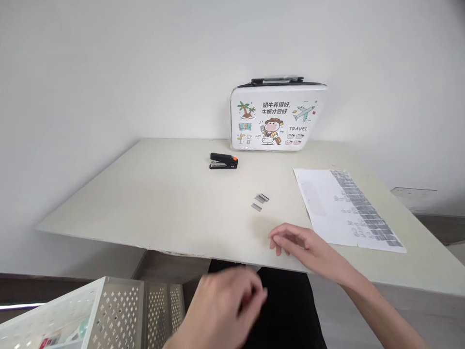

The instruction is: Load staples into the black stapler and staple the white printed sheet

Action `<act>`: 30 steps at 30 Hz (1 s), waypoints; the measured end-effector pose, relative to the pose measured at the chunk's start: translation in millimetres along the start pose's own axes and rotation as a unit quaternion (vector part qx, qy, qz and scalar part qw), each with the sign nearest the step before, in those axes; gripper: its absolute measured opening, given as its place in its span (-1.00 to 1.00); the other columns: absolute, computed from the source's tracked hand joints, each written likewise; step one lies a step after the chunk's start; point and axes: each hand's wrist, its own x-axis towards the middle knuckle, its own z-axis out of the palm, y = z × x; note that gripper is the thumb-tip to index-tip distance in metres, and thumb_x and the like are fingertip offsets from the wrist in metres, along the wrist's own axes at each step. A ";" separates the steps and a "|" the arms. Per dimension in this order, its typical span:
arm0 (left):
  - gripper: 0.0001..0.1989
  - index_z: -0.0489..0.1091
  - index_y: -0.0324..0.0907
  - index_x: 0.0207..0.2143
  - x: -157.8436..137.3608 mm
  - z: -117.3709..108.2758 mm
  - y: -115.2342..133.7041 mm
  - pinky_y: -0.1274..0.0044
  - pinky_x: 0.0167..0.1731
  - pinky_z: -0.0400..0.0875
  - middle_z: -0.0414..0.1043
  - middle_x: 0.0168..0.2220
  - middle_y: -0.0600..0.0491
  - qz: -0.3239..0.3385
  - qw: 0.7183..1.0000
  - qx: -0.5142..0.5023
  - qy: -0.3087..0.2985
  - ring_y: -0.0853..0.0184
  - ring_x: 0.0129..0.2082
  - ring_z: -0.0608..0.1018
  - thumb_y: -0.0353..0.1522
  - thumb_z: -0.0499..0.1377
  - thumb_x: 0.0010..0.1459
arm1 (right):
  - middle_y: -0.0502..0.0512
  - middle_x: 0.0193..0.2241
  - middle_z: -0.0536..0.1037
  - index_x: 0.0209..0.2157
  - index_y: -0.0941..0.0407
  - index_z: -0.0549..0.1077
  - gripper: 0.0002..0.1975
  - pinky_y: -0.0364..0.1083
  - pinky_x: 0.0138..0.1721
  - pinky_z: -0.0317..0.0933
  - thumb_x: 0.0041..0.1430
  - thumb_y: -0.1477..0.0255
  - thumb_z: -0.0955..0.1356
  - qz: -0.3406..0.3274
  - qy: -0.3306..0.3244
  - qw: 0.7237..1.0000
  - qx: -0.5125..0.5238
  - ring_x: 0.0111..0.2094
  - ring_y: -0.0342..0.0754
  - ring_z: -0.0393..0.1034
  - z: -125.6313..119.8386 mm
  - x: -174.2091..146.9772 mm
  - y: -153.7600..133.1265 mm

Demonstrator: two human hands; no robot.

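Note:
My left hand (232, 300) is in front of the table's near edge, above the dark area below. It is smeared by motion; its fingers look bent, and I cannot make out whether anything is in them. Over the table's front part, my right hand (296, 242) has loosely curved fingers, a little apart, with nothing visible between them. Just beyond it lie several short strips of staples (259, 201). Farther back stands a black stapler (223, 161) with an orange part at its right end. A printed paper sheet (345, 208) lies flat right of the staples, near my right forearm.
A white case (278, 118) with cartoon prints and a black handle stands upright at the back of the pale table (145, 194), by the wall. White perforated baskets (119, 305) are at the lower left, below the tabletop; the nearest holds some small items.

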 end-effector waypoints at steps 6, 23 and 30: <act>-0.69 0.40 -0.12 -0.37 163.1 -18.7 -76.8 0.51 -0.47 0.26 0.42 -0.52 0.12 -0.119 0.960 -0.028 0.254 0.38 -0.56 0.39 -0.12 0.10 0.34 | 0.13 -0.25 0.63 -0.14 0.07 0.49 -0.57 -0.03 -0.23 0.30 0.37 -0.01 0.28 -0.022 0.163 0.986 -0.031 -0.31 -0.03 0.48 -29.8 43.2 26.4; -0.75 0.39 -0.09 -0.38 247.1 -47.3 -148.8 0.49 -0.42 0.22 0.47 -0.50 0.12 -0.039 0.984 0.094 0.149 0.32 -0.50 0.42 -0.15 0.11 0.26 | 0.06 -0.35 0.62 -0.17 0.07 0.48 -0.60 -0.05 -0.33 0.28 0.34 0.03 0.26 0.001 0.194 0.979 -0.057 -0.46 -0.07 0.46 -43.1 82.6 45.4; -0.77 0.39 -0.08 -0.36 239.5 -46.6 -145.5 0.49 -0.43 0.18 0.45 -0.50 0.13 -0.022 0.979 0.152 0.132 0.33 -0.52 0.43 -0.21 0.06 0.30 | 0.08 -0.32 0.65 -0.16 0.06 0.52 -0.65 -0.06 -0.32 0.27 0.34 0.10 0.26 -0.045 0.321 0.936 -0.138 -0.42 -0.05 0.48 -79.2 100.8 54.4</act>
